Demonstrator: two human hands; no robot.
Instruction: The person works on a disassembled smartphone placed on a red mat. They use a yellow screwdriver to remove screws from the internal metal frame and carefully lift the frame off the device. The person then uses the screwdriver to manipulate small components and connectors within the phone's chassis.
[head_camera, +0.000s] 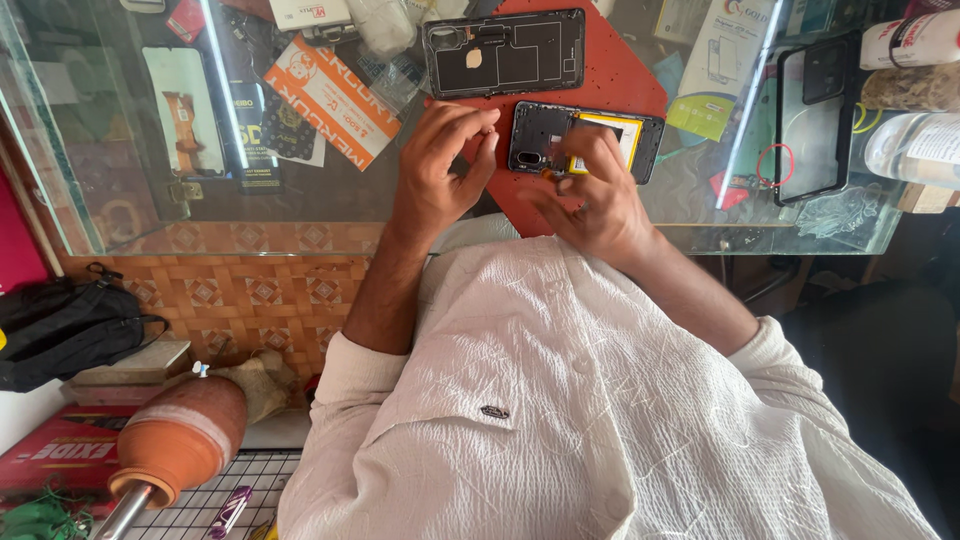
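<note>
Glass counter (300, 205) spans the upper view; printed cards and packets show beneath the glass. Below it, a patterned wood-tone front panel (240, 290). White shirt (600, 420) of the person fills the lower centre.

Red mat (615, 75) lies on the glass, top centre. Black bag (65, 330) on the left, under the counter. Clay pot (180, 440) lower left, on its side over a wire grid. Red carton (55, 455) beside it.

On the mat, far side: a back cover (505, 52), black, inner face up, lying flat, well clear of both hands. A cased phone (812, 115) lies at the right on the glass, camera side up. Orange packet (330, 95) left of the mat.

Opened phone (555, 135) lies flat on the mat's near side, back removed, a yellow-edged battery (618, 132) showing in it, camera module at its left end.

Right hand (592, 200): fingers curled down onto the phone's near edge, over the battery area; touching it. Whether anything is pinched cannot be told.

Left hand (440, 170): raised just left of the phone, not touching it. Thumb and fingertips drawn together in a pinch; whether some small part sits between them is too small to tell.
</note>
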